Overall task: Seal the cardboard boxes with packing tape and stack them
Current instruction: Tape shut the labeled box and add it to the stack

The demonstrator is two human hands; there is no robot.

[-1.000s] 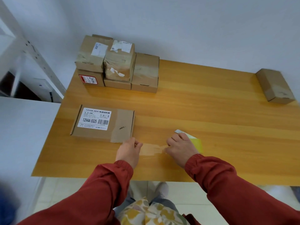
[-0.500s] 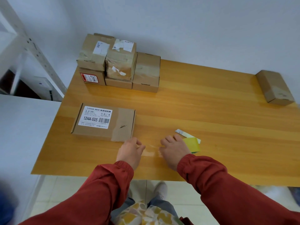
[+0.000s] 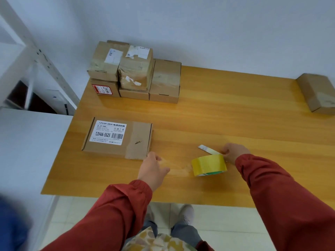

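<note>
Left hand (image 3: pixel 153 167): is pinching the tape (image 3: pixel 178 169) end, fingers curled, by the flat box's (image 3: pixel 117 137) near right corner
Right hand (image 3: pixel 233 153): is gripping the roll (image 3: pixel 208 164) at its right edge
Tape: is stretching from roll to left hand, low over the table (image 3: pixel 235 115)
Stack (image 3: pixel 134 73): is sitting far left
1 box (image 3: pixel 319 93): is lying far right

the far right box (image 3: pixel 319 93) is cut off by the edge. small words on the label (image 3: pixel 110 132) are too tiny to read.

bare table (image 3: pixel 226 116) lies open between the flat box (image 3: pixel 117 137) and the lone box (image 3: pixel 319 93) at far right. the box stack (image 3: pixel 136 73) blocks the back-left corner, against the wall.
</note>
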